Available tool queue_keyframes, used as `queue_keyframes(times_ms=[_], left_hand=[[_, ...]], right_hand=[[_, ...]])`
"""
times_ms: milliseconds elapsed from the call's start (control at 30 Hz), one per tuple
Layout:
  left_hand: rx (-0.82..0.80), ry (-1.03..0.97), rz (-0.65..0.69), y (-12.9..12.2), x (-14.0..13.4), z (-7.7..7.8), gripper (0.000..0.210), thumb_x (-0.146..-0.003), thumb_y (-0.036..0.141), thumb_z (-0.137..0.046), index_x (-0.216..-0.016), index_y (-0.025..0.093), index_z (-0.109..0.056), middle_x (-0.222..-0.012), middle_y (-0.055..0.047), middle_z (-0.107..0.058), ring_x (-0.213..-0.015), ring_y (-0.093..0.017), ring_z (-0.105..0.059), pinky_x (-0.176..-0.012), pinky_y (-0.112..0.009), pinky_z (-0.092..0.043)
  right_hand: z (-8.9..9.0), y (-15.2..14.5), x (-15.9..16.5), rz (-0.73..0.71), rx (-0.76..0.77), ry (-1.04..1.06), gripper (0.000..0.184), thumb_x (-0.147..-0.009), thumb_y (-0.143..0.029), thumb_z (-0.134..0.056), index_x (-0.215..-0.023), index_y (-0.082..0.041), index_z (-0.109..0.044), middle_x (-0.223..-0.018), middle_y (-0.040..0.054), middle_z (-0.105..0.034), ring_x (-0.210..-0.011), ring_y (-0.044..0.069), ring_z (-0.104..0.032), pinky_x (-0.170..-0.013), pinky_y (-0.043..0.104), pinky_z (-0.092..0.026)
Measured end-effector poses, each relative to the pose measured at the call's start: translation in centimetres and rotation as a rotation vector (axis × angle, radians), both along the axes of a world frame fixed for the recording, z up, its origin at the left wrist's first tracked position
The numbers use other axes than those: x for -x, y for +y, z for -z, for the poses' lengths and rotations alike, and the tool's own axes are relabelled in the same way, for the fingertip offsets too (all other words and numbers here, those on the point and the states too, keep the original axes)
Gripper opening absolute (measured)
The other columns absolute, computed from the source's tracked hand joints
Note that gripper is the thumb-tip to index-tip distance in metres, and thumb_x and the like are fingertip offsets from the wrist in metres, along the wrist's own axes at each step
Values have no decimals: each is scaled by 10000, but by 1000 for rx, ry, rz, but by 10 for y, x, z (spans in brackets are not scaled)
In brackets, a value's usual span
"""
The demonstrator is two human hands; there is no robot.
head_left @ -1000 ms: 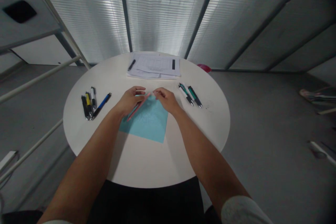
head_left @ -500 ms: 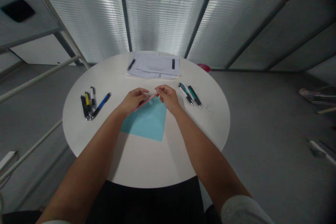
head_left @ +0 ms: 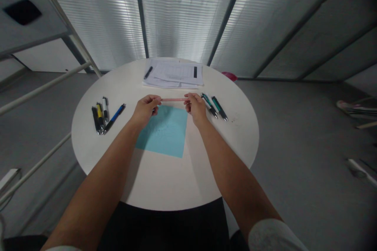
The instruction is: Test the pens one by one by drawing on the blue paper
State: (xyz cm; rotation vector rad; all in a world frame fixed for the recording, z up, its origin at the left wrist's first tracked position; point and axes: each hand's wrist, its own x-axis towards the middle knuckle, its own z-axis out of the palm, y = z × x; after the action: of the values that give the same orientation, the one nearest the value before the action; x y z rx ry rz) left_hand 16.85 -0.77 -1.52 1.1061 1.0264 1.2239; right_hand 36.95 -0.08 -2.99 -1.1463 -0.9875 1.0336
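A thin pink stick (head_left: 174, 99), shaped like a pencil, is held level between my two hands. My left hand (head_left: 146, 109) pinches its left end with thumb and fingers. At the other end, my right hand (head_left: 195, 106) closes its fingertips on the stick. Just below it a light blue square sheet (head_left: 163, 133) with faint marks lies flat on the white round table (head_left: 173, 184). My left hand covers the sheet's upper left corner; my right hand is beside its upper right corner.
Several pens (head_left: 101, 115), black, yellow, white and blue, lie at left. Green-and-black pens (head_left: 219, 108) lie at right, close to my right hand. A stack of printed papers (head_left: 173, 72) with a dark pen (head_left: 148, 72) sits at the back. Metal rails (head_left: 44, 88) run along the left.
The pink stick has gone from slanting to level. My left hand has moved up to its left end, and my right hand has shifted slightly right.
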Motion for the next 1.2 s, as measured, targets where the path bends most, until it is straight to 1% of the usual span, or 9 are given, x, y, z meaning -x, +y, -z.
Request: queue_keyframes(times_ms=[133,233,367,567,733,867,1000,1100,1200], left_hand=[[-7,-3,3,1,-1,1,250,-678,322,-734,-838,171,-614,-759,0,-597,-503,-55,-453,-446,-206,-337],[-22,-23,-19,1,-2,2,264,-692,339,-729,-861,173,-613,-764,0,-602,-497,-55,-457,-439,-202,-340],[-5,-38,-87,2,-1,1,255,-697,361,-721,-799,163,-597,-724,6,-583,-491,-54,-458,-436,-194,-351],[31,-46,-136,4,0,2,240,-684,345,-716,-783,163,-593,-690,21,-553,-481,-52,-450,-424,-184,-352],[37,-48,-150,4,0,2,225,-681,331,-713,-763,166,-583,-681,22,-541,-479,-55,-450,-412,-186,-343],[41,-60,-151,4,0,1,212,-689,320,-708,-757,166,-579,-672,23,-531,-474,-56,-442,-402,-187,-328],[34,-74,-137,4,0,2,195,-698,303,-704,-759,170,-575,-668,25,-529,-479,-57,-442,-403,-184,-320],[26,-79,-128,5,0,3,184,-705,297,-698,-772,174,-578,-671,26,-526,-485,-58,-446,-411,-184,-327],[20,-84,-123,4,0,2,177,-709,293,-695,-777,175,-582,-665,26,-524,-489,-62,-448,-411,-184,-325]], right_hand=[[1,1,-1,-27,-33,25,225,-796,-413,-581,-842,-193,-594,-413,-107,-419,-334,51,-328,-352,182,-219],[3,3,-3,-29,-41,88,185,-773,-340,-593,-900,-206,-572,-387,-125,-398,-318,57,-299,-352,185,-203],[4,4,-4,-39,-30,164,194,-767,-303,-587,-935,-216,-544,-412,-124,-424,-335,56,-317,-366,176,-202],[2,1,-4,-85,1,133,187,-779,-324,-590,-929,-217,-555,-455,-102,-482,-356,56,-368,-375,175,-217],[0,-1,-3,-101,25,118,174,-766,-294,-575,-920,-211,-572,-471,-93,-500,-367,55,-387,-373,169,-228],[0,0,-3,-109,32,122,165,-760,-275,-570,-909,-205,-579,-491,-85,-520,-363,54,-395,-365,172,-213],[-1,1,-2,-105,51,120,159,-803,-333,-575,-892,-202,-578,-510,-79,-520,-362,50,-402,-369,178,-215],[-1,1,0,-86,56,110,174,-841,-359,-541,-878,-194,-584,-475,-87,-478,-354,49,-382,-375,179,-228],[0,1,1,-81,41,96,149,-838,-331,-539,-863,-192,-585,-398,-116,-375,-323,50,-316,-366,182,-197]])
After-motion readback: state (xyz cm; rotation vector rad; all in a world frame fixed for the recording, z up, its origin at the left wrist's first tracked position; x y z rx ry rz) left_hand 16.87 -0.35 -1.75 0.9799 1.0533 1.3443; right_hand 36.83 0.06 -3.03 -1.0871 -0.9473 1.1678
